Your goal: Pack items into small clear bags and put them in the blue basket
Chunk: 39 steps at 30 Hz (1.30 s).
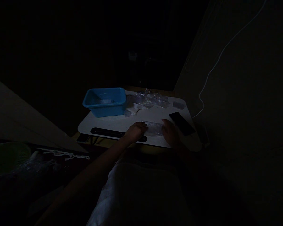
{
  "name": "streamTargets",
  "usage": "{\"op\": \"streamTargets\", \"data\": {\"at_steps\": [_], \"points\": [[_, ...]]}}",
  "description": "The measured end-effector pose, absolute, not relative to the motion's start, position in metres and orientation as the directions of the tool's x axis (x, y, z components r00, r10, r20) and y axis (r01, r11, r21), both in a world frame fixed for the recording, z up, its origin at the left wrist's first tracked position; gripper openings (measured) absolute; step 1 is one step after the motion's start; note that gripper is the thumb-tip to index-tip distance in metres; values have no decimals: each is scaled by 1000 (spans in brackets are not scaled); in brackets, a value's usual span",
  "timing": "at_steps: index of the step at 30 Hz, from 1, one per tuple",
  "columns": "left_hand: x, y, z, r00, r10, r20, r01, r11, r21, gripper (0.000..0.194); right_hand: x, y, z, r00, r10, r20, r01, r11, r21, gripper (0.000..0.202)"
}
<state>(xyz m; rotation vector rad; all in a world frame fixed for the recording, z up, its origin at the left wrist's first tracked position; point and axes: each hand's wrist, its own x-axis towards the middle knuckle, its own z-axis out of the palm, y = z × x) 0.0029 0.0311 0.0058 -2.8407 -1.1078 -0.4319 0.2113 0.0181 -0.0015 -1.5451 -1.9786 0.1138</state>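
Flat on the white folding table [112, 123] lies a clear plastic bag [152, 128], near the front edge. My left hand [135, 131] has its fingers closed at the bag's left end. At the other end, my right hand [170, 133] is curled against the bag's right edge, its fingers partly lost in the dark. A black phone [181, 123] lies just right of my right hand. Behind the bag is a heap of crumpled clear plastic bags [151, 99]. What is inside the bag, if anything, is too dim to make out.
A blue plastic basin [106, 108] stands at the table's back left, with something pale inside. A small flat clear packet [178, 105] lies at the back right. A white cable [211, 70] hangs along the right wall. A green basket [9, 157] is at lower left.
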Motion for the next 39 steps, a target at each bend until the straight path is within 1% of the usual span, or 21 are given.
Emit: {"op": "streamTargets", "data": {"at_steps": [2,4,6,8,11,14,18,21,22,25,28,31,34,39], "points": [[3,31,6,699,655,286,671,-740,53,27,202,9,-2,-273,885,377,881,387,-272,46],[3,31,6,697,656,290,672,-738,56,27,195,2,-5,-336,886,320,907,396,-146,49],[1,31,5,695,654,300,673,-738,51,27,192,-2,-7,-348,896,275,923,379,-67,54],[-4,32,3,688,654,314,678,-734,42,27,190,-3,-9,-347,904,249,931,365,-30,57],[-16,35,0,670,664,331,694,-719,36,28,191,-3,-9,-345,909,233,934,358,-15,60],[-29,39,5,646,694,319,714,-697,70,29,191,-3,-7,-339,916,216,937,349,-13,63],[-24,42,27,614,713,338,706,-688,169,29,190,-3,-6,-342,921,188,937,350,-10,72],[7,36,43,543,750,377,721,-647,249,38,190,-2,-7,-341,922,183,937,349,-16,75],[21,32,46,553,747,368,709,-654,264,38,190,-2,-7,-347,920,183,935,355,-17,74],[64,19,47,660,697,282,626,-717,306,44,190,-1,-10,-361,913,192,929,369,-9,69],[90,11,36,630,766,128,689,-628,361,56,191,-1,-12,-352,921,168,935,355,10,67],[94,12,20,580,814,40,746,-551,374,62,191,-1,-12,-367,922,128,930,367,17,65],[86,17,8,546,837,38,775,-521,358,60,190,-2,-9,-373,915,155,927,376,14,63],[71,18,3,508,860,47,824,-502,262,53,189,-4,-5,-350,922,163,935,353,12,67]]}}
